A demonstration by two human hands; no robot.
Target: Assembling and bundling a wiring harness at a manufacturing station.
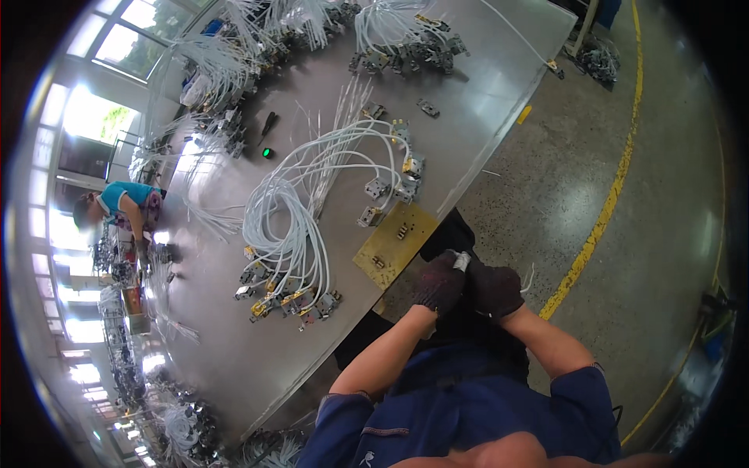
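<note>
two gloved hands (468, 285), one white piece (461, 260)

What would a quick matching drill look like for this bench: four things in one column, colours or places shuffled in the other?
Things:
1. Cable bundle
2. Plate
3. Floor line
4. Gloves

Colour or place:
A. Yellow, painted on the concrete
B. Dark, on both hands, off the table edge
C. White, looped on the table
D. Brass-coloured, flat at the table edge

Pairs: 1-C, 2-D, 3-A, 4-B

The left hand and right hand meet around a small white piece.
</note>
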